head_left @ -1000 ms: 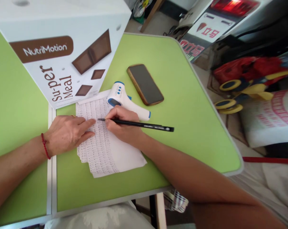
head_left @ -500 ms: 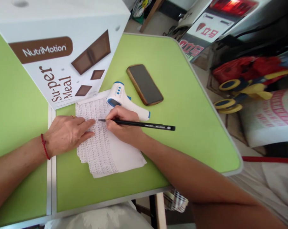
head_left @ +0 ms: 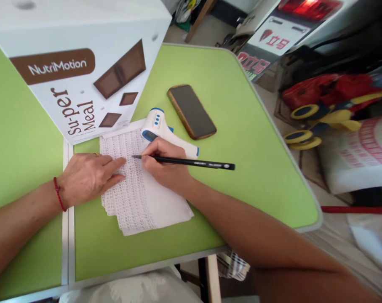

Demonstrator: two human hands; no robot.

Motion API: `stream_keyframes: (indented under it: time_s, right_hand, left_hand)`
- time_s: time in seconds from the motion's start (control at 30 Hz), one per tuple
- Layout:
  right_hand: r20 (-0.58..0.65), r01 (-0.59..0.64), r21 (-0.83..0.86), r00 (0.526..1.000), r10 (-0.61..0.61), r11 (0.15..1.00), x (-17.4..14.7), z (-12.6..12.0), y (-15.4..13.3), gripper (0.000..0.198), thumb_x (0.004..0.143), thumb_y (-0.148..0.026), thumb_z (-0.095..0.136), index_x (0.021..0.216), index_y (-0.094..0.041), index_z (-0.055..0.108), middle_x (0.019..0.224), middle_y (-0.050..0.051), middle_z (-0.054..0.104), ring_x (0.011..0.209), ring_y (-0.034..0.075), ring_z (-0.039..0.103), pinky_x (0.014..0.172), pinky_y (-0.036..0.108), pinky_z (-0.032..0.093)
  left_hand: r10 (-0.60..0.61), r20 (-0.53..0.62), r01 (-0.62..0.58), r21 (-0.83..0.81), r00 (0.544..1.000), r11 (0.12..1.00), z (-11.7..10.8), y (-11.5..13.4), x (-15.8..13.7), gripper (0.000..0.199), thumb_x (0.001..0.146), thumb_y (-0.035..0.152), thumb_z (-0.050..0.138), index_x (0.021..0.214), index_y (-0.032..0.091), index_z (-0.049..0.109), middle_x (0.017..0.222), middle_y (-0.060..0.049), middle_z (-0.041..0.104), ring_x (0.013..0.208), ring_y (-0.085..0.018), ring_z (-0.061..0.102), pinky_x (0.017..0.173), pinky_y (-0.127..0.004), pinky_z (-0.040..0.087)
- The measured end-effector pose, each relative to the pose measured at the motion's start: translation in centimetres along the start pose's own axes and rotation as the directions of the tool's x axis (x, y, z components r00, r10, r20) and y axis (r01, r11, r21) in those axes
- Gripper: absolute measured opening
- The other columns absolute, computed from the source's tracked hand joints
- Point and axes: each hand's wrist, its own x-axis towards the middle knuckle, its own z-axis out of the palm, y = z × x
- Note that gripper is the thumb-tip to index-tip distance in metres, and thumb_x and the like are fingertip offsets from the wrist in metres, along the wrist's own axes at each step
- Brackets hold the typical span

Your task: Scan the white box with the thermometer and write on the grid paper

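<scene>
A sheet of paper (head_left: 168, 208) lies on the green table, its left part covered with rows of small handwriting. My right hand (head_left: 165, 162) grips a black pencil (head_left: 197, 162), whose tip is at the paper's written area. Resting flat on the paper's left edge is my left hand (head_left: 91, 176), fingers stretched out, a red bracelet on the wrist. The left index fingertip is a little left of the pencil tip. A white and blue infrared thermometer (head_left: 159, 124) lies over the paper's top, just beyond my right hand and partly covered by it.
A large white box (head_left: 77, 38) with brown print stands at the back left, by the paper's top edge. Behind the thermometer lies a phone (head_left: 192, 111) in a brown case. Right of the green table (head_left: 257, 168) are a yellow-blue toy (head_left: 320, 122) and a white printed sack (head_left: 361, 155).
My right hand and the pencil have shifted very slightly to the right along the paper. My left hand stays in place.
</scene>
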Motion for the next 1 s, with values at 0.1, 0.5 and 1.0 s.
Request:
stream_keyframes:
  time_s: [0.1, 0.5, 1.0]
  right_hand:
    - [0.001, -0.003, -0.023, 1.0, 0.003, 1.0, 0.02, -0.03, 0.01, 0.01, 0.063, -0.013, 0.052, 0.058, -0.021, 0.048, 0.052, -0.006, 0.051, 0.048, 0.008, 0.042, 0.045, 0.023, 0.035]
    - [-0.014, 0.08, 0.081, 0.997, -0.079, 0.994, 0.06, -0.02, 0.09, 0.01, 0.065, -0.014, 0.051, 0.058, -0.021, 0.049, 0.052, -0.006, 0.05, 0.046, 0.007, 0.041, 0.043, 0.022, 0.033]
    - [0.058, 0.078, 0.009, 0.995, -0.078, 0.997, -0.02, -0.17, 0.14, 0.009, 0.066, -0.014, 0.053, 0.06, -0.02, 0.053, 0.054, -0.004, 0.056, 0.05, 0.008, 0.046, 0.048, 0.024, 0.038]
  left_hand:
    - [0.001, 0.002, -0.001, -0.002, 1.0, 1.0, 0.0, 0.01, 0.03, 0.029, 0.1, 0.04, 0.042, 0.103, 0.019, 0.061, 0.068, -0.001, 0.066, 0.055, -0.016, 0.06, 0.042, -0.026, 0.025]
    - [0.035, -0.049, -0.035, 0.003, 0.998, 0.999, 0.13, -0.12, -0.06, 0.03, 0.101, 0.039, 0.041, 0.107, 0.018, 0.062, 0.066, 0.0, 0.066, 0.053, -0.017, 0.06, 0.041, -0.028, 0.027]
    - [0.066, -0.127, -0.065, 0.007, 0.99, 0.998, 0.27, -0.08, -0.03, 0.032, 0.101, 0.037, 0.04, 0.105, 0.016, 0.063, 0.065, 0.001, 0.065, 0.05, -0.019, 0.059, 0.04, -0.029, 0.027]
